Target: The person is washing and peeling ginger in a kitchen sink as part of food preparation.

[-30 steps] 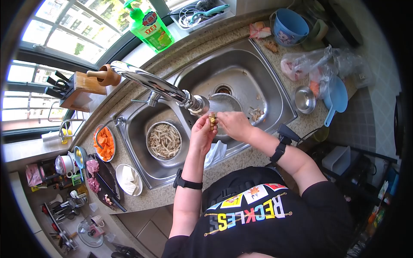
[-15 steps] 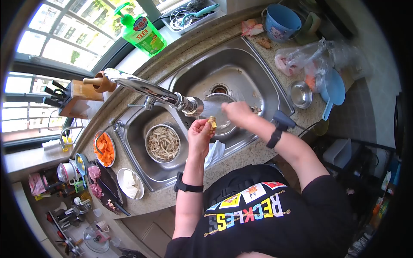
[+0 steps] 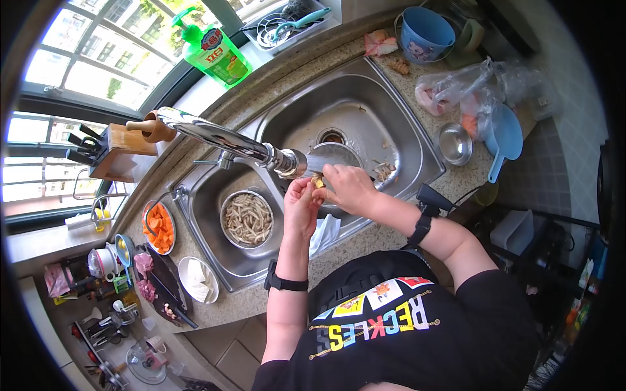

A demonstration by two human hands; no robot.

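My left hand and my right hand meet over the right basin of the steel double sink, just below the faucet head. Between their fingertips is a small yellowish-brown piece of food, possibly ginger. Both hands have fingers on it. A steel bowl sits in the basin under the hands, partly hidden by them. Peel scraps lie on the basin floor to the right.
The left basin holds a bowl of mushrooms. A plate of carrot pieces, a white plate and a board with meat and a knife sit left. Green soap bottle, knife block, blue cup, plastic bags, small steel bowl.
Half a second ago my right hand had lifted away toward the basin; it has come back to the piece held in my left hand, under the faucet.
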